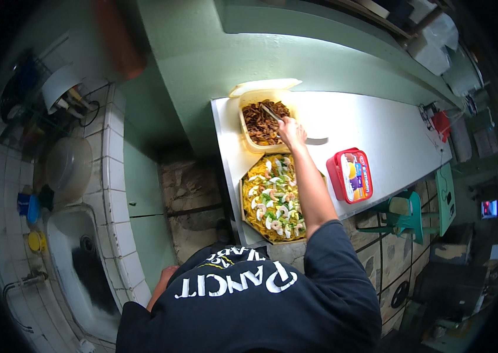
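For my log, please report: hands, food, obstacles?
Right hand grips utensil, tip in tub of brown bits. Left hand hidden. Noodles nearer; right forearm hides one edge.

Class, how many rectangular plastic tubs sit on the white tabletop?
2: one pale-yellow tub beneath the right hand, and one red tub right of the forearm. Others may be hidden.

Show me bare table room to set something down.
The widest bare patch of white table lies right of the yellowish container, between the wall, the red tub and the far-end red object. A narrow strip runs left of that container. Crowded: the container and noodles, close together, with the right hand above.
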{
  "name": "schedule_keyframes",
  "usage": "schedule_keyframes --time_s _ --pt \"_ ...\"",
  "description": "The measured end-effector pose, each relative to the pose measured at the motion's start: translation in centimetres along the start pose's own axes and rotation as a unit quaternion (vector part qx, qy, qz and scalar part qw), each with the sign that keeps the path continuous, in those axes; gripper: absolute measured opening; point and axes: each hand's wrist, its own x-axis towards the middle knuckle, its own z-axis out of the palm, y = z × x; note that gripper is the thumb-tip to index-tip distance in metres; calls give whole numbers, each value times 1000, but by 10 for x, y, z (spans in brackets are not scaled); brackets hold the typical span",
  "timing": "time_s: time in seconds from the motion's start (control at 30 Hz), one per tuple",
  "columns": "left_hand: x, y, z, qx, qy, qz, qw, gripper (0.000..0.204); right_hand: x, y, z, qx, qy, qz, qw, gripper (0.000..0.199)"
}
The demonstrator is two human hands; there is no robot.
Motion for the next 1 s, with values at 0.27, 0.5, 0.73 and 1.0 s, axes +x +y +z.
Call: schedule_keyframes --time_s 0.27,0.5,0.73,1.0 --pt "-32 -9 22 11 -47 -98 994 36 -11 19 -59 -143 -7 -101 985 28" --pt "4 15 -19 -169 16 -60 984 38 46 24 -27 -258 185 -317 894 19" --pt "7 43 -32 -452 47 -242 857 35 56 33 -32 -187 112 -231 948 16" --pt "-2 22 -24 -261 -6 -185 947 30 -6 51 -77 -18 127 -121 984 28"
